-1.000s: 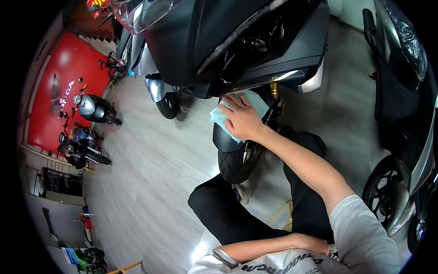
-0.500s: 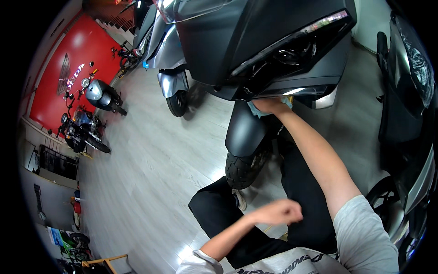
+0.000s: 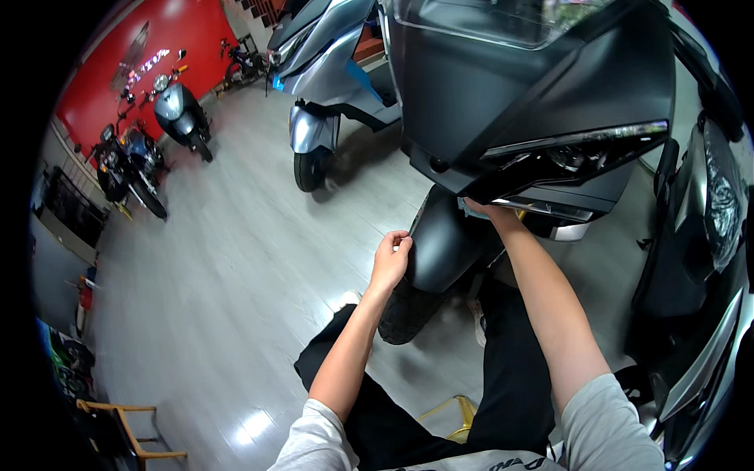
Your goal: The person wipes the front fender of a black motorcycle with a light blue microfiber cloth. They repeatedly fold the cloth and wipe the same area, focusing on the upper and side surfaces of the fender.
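Note:
A matte dark scooter front (image 3: 534, 94) overhangs its black front fender (image 3: 444, 243) and tyre (image 3: 404, 322). My right hand (image 3: 491, 206) reaches beneath the body panel above the fender, fingers closed on a pale blue cloth (image 3: 473, 212), mostly hidden there. My left hand (image 3: 393, 255) is at the fender's left edge, fingers curled together against or very near it; I cannot make out anything between them. My bent legs in black trousers (image 3: 510, 361) are on either side of the front wheel.
A silver scooter (image 3: 314, 133) stands just left behind; another dark scooter (image 3: 683, 259) is close on my right. Several motorbikes (image 3: 129, 169) line a red wall (image 3: 118, 47). A wooden chair (image 3: 137, 428) is at lower left, a yellow stool (image 3: 452, 412) beneath me.
My right hand moved from atop the fender to under the body panel with the cloth. My left hand rose from my lap to the fender's left edge. The view shifted, showing more scooter front.

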A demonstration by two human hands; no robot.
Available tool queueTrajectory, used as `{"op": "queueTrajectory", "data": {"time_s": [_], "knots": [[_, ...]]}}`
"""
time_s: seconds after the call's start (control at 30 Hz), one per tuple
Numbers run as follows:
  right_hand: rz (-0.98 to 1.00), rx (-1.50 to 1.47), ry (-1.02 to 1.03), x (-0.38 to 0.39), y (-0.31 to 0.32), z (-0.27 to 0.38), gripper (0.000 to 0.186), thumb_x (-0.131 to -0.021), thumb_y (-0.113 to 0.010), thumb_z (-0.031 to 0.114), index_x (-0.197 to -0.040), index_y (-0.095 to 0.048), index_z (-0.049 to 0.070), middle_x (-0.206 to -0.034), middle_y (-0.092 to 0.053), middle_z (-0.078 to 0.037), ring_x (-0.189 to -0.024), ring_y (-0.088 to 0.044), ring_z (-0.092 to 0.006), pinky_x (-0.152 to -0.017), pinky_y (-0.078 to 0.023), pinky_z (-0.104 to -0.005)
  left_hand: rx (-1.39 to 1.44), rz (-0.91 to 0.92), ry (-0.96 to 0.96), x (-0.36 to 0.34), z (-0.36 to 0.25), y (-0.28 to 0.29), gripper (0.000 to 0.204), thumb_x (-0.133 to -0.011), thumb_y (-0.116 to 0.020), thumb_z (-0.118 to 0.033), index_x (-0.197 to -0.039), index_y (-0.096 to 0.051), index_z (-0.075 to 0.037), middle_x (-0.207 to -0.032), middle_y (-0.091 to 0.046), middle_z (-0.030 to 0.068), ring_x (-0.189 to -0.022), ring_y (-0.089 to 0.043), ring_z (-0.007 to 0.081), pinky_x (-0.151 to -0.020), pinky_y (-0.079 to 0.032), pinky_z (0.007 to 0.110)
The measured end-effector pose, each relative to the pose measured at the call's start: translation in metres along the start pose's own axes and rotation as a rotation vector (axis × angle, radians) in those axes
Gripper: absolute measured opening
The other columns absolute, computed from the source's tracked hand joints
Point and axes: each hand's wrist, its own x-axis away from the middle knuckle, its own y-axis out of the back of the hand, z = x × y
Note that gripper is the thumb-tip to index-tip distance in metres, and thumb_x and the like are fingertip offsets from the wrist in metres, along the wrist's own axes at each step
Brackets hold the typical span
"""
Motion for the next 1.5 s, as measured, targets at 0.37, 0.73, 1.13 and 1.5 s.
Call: {"op": "queueTrajectory", "data": {"time_s": [0.37, 0.73, 1.13, 1.5], "knots": [[0.088, 0.352, 0.02, -0.015, 0.003, 0.044, 0.039, -0.095, -0.041, 0.025, -0.118, -0.062, 0.001, -0.129, -0.058, -0.027, -0.12, -0.055, -0.0438, -0.105, -0.04, -0.0529, 0.647, 0.167, 0.351, -0.02, 0.031, -0.005, 0.033, -0.095, -0.054, -0.011, -0.124, -0.063, 0.001, -0.097, -0.067, 0.0031, -0.075, -0.058, 0.0082, -0.065, -0.046, 0.023], [0.12, 0.351, 0.185, 0.025, 0.005, 0.115, 0.039, -0.094, -0.043, 0.029, -0.114, -0.068, 0.006, -0.121, -0.062, -0.017, -0.123, -0.053, -0.03, -0.11, -0.035, -0.0507, 0.579, 0.153, 0.328, -0.03, 0.022, -0.011, 0.034, -0.093, -0.055, -0.01, -0.125, -0.063, -0.002, -0.088, -0.065, -0.0002, -0.071, -0.054, 0.0072, -0.063, -0.043, 0.023], [-0.031, 0.16, 0.38, 0.12, 0.009, 0.163, 0.049, -0.086, -0.058, 0.019, -0.133, -0.057, 0.006, -0.145, -0.046, -0.02, -0.138, -0.039, -0.0404, -0.112, -0.028, -0.0596, 0.649, 0.217, 0.377, -0.027, 0.035, 0.006, 0.03, -0.094, -0.05, -0.013, -0.12, -0.064, -0.008, -0.09, -0.065, -0.002, -0.072, -0.057, 0.0059, -0.061, -0.045, 0.024], [-0.162, 0.113, 0.272, 0.113, 0.02, 0.108, 0.052, -0.087, -0.057, 0.019, -0.138, -0.052, 0.005, -0.15, -0.041, -0.02, -0.14, -0.035, -0.0395, -0.114, -0.024, -0.0584, 0.507, 0.174, 0.167, -0.032, 0.037, -0.004, 0.043, -0.09, -0.056, -0.011, -0.131, -0.059, 0.0, -0.097, -0.071, 0.0099, -0.082, -0.064, 0.0148, -0.071, -0.051, 0.028]]}}
